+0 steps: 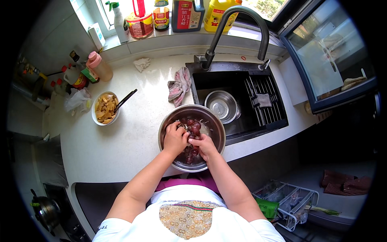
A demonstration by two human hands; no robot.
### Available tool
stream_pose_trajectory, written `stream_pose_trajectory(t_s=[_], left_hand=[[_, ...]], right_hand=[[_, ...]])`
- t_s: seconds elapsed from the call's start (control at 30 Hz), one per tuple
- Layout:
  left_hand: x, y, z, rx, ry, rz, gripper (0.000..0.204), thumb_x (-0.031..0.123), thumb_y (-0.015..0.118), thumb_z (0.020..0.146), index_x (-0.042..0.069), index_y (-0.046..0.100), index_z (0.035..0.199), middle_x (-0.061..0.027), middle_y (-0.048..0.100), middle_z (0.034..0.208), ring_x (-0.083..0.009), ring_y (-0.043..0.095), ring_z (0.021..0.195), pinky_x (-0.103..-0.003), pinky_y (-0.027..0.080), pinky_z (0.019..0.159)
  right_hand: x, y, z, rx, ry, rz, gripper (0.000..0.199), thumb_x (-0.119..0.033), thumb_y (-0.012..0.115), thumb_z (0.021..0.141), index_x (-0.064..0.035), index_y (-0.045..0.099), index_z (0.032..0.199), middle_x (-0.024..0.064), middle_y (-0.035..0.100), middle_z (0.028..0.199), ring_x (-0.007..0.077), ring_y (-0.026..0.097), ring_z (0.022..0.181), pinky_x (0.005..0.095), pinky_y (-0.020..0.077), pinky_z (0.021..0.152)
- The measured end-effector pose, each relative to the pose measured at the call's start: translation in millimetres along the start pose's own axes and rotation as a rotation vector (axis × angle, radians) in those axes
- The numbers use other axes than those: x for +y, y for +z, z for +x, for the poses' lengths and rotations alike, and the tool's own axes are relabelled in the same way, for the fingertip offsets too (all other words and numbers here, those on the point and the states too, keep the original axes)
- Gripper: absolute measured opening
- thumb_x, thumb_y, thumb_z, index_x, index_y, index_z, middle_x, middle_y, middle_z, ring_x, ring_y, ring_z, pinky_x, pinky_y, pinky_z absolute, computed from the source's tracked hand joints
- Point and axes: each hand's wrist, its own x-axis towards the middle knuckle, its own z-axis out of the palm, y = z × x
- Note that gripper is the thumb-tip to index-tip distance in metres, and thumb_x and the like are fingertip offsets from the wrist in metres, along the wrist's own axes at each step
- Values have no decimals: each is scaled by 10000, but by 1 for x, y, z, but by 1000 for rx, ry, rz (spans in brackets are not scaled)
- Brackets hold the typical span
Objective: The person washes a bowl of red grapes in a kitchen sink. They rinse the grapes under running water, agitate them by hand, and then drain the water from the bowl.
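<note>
A large stainless steel bowl (pixel 218 135) stands at the counter's front edge, with dark red grapes (pixel 195 127) and some water in it. Both my hands reach down into this bowl. My left hand (pixel 175 138) curls over the left side of the bunch, its fingertips partly hidden among the grapes. From the right, my right hand (pixel 204 146) grips the bunch with thumb and fingers; the fingers' undersides are out of sight.
Right of the bowl is a black sink (pixel 201 86) holding a small metal pot (pixel 221 105), under a curved faucet (pixel 264 36). A crumpled cloth (pixel 179 86) lies behind the bowl. Farther left stands a food bowl (pixel 105 108) with chopsticks (pixel 127 99). Bottles line the windowsill.
</note>
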Motion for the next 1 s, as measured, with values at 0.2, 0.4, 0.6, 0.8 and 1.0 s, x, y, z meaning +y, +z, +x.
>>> stream_pose_trajectory(t_s=[0.2, 0.4, 0.6, 0.8, 1.0], left_hand=[[2, -4, 3, -55, 21, -41, 162, 114, 691, 717, 43, 649, 856, -196, 556, 1159, -392, 487, 1115, -457, 407, 960], [7, -10, 1, -151, 61, 2, 198, 124, 693, 660, 58, 668, 845, -215, 512, 1233, -417, 457, 1164, -464, 384, 1009], [14, -19, 5, -165, 164, -57, 199, 119, 707, 642, 105, 693, 840, -209, 487, 1290, -410, 438, 1204, -479, 372, 1008], [8, -9, -2, -201, 187, 82, 126, 126, 721, 670, 122, 727, 795, -150, 468, 1350, -362, 385, 1276, -498, 326, 1027], [10, -10, -3, -200, 166, 51, 94, 134, 725, 676, 125, 738, 768, -128, 483, 1342, -359, 392, 1271, -503, 325, 1026]], right_hand=[[6, -1, 2, 85, -15, 56, 304, -105, 735, 786, -21, 602, 1047, 48, 630, 901, 128, 584, 764, 258, 456, 676], [-3, 0, -3, 63, 30, -79, 275, -104, 728, 784, -64, 605, 1026, 24, 635, 890, 114, 579, 709, 246, 459, 660], [-5, -17, 2, 109, 167, 12, 333, -94, 710, 778, -70, 575, 1081, 41, 628, 893, 133, 602, 687, 258, 506, 605], [-7, -1, -10, 173, -22, 51, 585, 65, 643, 771, -22, 416, 1303, 117, 598, 1061, 212, 647, 843, 352, 577, 719], [0, -13, -7, -59, -92, 140, 721, 136, 615, 707, -33, 350, 1356, 116, 574, 1125, 238, 625, 957, 338, 555, 774]])
